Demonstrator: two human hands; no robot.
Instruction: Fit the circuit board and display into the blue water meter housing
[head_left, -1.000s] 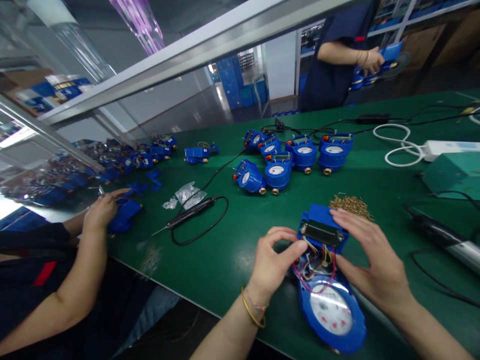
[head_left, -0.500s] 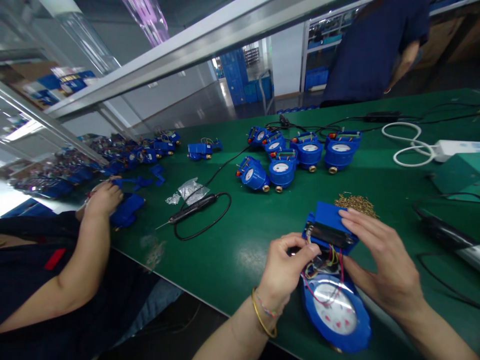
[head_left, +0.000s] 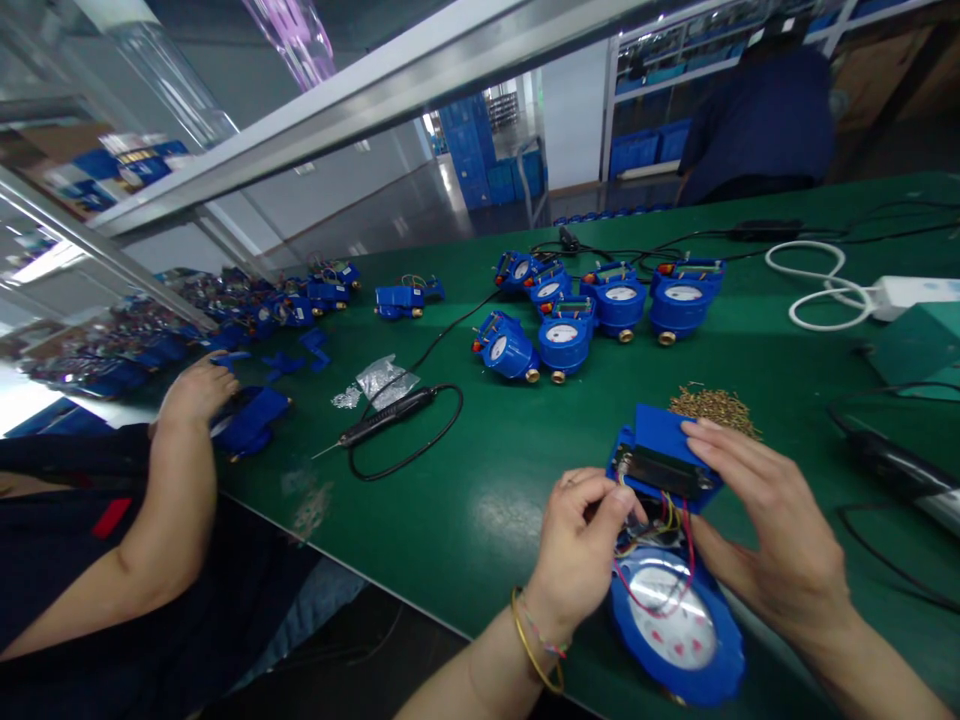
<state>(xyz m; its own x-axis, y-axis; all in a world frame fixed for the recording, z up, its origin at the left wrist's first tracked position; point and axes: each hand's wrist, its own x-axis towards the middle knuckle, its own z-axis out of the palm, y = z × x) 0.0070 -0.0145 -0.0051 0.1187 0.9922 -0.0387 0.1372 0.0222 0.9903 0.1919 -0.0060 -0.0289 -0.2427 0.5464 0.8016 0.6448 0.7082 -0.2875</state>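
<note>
Left grip (head_left: 577, 550) is pressed together at thumb and finger, and thin wires (head_left: 667, 514) are pinched there, by the left end of a blue box (head_left: 656, 430) with a dark window. The box's right end is held by the right grip (head_left: 780, 530), with fingers laid on the top corner and the thumb placed by the lower one. So the box is caught between the two grips. Just below it, a blue meter (head_left: 671, 625) is set on the green tabletop (head_left: 420, 530), and red wire is looped over its round face. Small gold bits (head_left: 716, 408) are heaped just past the right fingertips.
</note>
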